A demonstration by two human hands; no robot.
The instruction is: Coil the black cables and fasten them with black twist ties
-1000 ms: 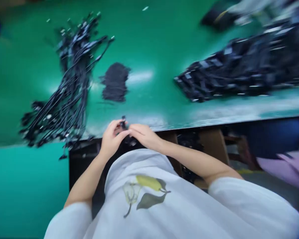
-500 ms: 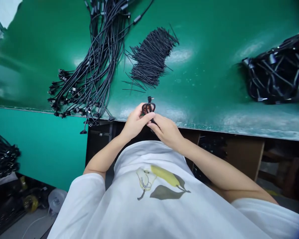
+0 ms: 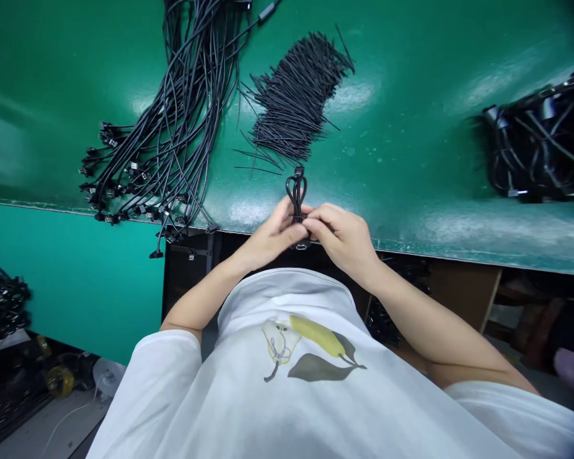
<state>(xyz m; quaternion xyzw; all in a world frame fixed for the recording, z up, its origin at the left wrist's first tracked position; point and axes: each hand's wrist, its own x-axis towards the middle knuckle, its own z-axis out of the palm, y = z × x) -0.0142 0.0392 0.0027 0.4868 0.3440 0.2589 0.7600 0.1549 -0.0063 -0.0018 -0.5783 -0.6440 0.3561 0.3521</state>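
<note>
A black cable [image 3: 296, 190], folded into a small looped bundle, stands upright in front of me at the table's front edge. One connector sticks up at its top and another shows below my fingers. My left hand [image 3: 278, 233] is closed around the bundle's lower half from the left. From the right, my right hand [image 3: 342, 239] pinches at the bundle's middle, where a thin black twist tie [image 3: 298, 218] appears to wrap the cable. The fingertips mostly hide its ends. Just beyond lies a pile of short black twist ties [image 3: 296, 95].
A long bunch of black cables [image 3: 182, 115] lies to the left, several connectors hanging over the front edge of the green table [image 3: 411, 159]. At the far right is a heap of bundled cables [image 3: 545, 140]. More cables [image 3: 2, 299] sit lower left.
The bundle has turned more upright and its lower connector now shows. My right hand has drawn a little to the right, its fingers now pinching at the bundle's middle. The view has shifted slightly.
</note>
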